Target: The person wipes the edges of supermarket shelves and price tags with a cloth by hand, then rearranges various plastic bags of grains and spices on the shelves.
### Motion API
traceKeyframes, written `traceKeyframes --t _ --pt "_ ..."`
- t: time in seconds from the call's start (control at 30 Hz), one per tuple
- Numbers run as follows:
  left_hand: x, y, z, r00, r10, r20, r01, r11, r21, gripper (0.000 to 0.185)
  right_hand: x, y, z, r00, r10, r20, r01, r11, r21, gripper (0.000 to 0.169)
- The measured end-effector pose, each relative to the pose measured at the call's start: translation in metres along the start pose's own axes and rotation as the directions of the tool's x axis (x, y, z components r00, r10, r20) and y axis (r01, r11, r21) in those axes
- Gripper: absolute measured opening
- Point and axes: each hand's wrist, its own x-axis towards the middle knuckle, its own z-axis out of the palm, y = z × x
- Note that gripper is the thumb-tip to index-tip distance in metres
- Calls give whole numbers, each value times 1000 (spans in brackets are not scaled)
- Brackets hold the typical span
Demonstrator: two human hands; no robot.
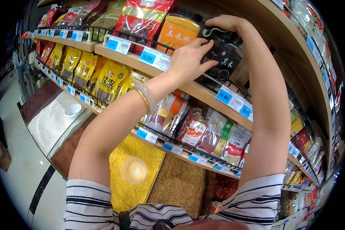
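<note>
A dark plastic jar (pixel 226 61) with a black label stands on the upper shelf, behind the wire rail. My right hand (pixel 225 23) reaches over its top from behind, fingers curled around the dark lid area. A pale curved strip (pixel 215 31) shows under those fingers; I cannot tell what it is. My left hand (pixel 191 59) is at the jar's left side, thumb and fingers spread across its edge. Whether it grips the jar or only touches it is unclear. Just left stands a clear jar of yellow grits (pixel 179 28) with an orange label and black lid.
A black wire rail (pixel 210 79) and price tags (pixel 230 96) line the shelf edge. Left are red food pouches (pixel 143 20). Below hang yellow spice packets (pixel 109 80) and bagged dried goods (pixel 195 129). Lower bins hold yellow grain (pixel 123 195), brown grain (pixel 176 184) and a white bowl (pixel 73 111).
</note>
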Motion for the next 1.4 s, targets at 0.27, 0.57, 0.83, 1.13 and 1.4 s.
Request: traceKeyframes --t 0.27,0.57,0.83,1.13,1.4 --pt "3 -2 -1 999 -54 3 54 998 35 52 -13 3 31 825 -342 -450 367 930 -33 51" --pt "15 17 -5 920 -222 322 196 974 112 49 -66 36 58 345 -544 -764 580 764 -282 35" --pt "11 7 2 931 -206 301 169 975 143 57 -94 100 38 384 60 -921 124 985 116 46" --pt "11 10 3 925 -244 291 203 965 166 60 -37 104 56 985 86 -152 131 214 968 49" --pt "23 13 3 843 -318 433 232 943 240 61 -53 103 53 766 329 -553 130 762 634 63"
